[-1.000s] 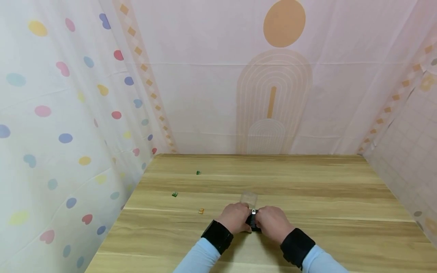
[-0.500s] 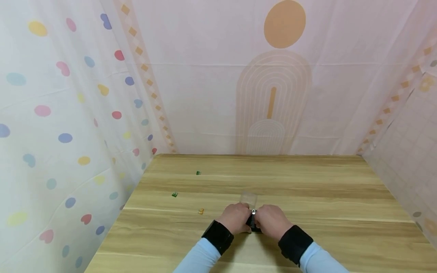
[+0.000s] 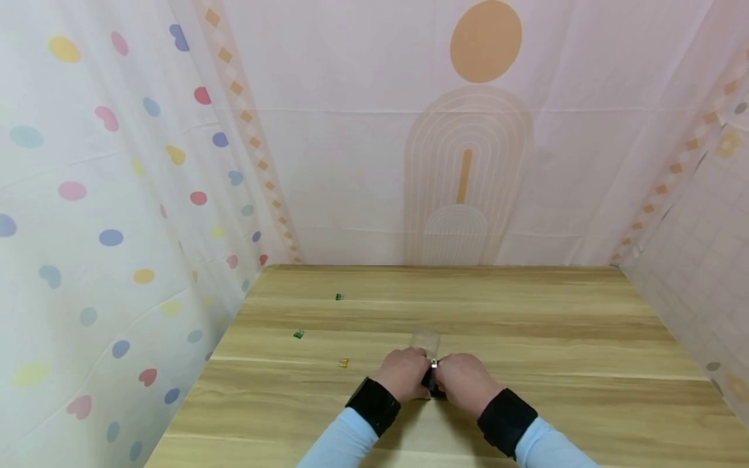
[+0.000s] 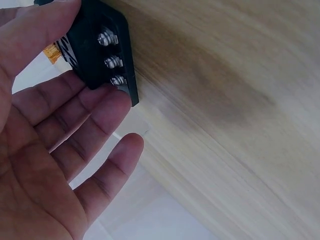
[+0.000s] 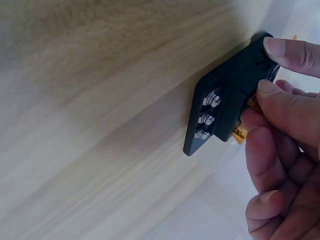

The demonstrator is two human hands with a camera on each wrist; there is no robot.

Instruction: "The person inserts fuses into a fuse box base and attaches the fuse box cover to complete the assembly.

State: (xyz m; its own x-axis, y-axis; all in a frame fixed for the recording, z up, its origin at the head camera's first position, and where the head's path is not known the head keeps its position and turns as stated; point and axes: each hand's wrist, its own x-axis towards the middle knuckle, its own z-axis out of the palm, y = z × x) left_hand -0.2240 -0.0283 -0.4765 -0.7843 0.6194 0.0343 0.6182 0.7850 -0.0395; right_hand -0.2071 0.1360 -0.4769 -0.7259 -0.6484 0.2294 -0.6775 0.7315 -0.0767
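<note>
A black fuse block [image 3: 433, 385] with metal screw terminals lies on the table between my hands. Its side with several screws shows in the left wrist view [image 4: 111, 60]. My left hand [image 3: 404, 374] grips the block's left side, thumb over it and fingertips against its edge. From the right, my right hand [image 3: 468, 380] pinches a small orange blade fuse [image 5: 254, 103] at the block, mostly hidden by thumb and forefinger. Another orange fuse [image 5: 239, 133] sits in the block beside it. How deep the pinched fuse sits is hidden.
A clear plastic cover [image 3: 426, 340] lies just beyond the block. On the table's left part are two green blade fuses, one farther back [image 3: 339, 297] and one nearer [image 3: 299, 334], plus an orange fuse [image 3: 344, 363]. Patterned curtains [image 3: 351, 162] stand behind the wooden table [image 3: 526, 312].
Both hands stay at the block. My right hand and wrist shift only very slightly; the loose fuses and clear cover stay where they were.
</note>
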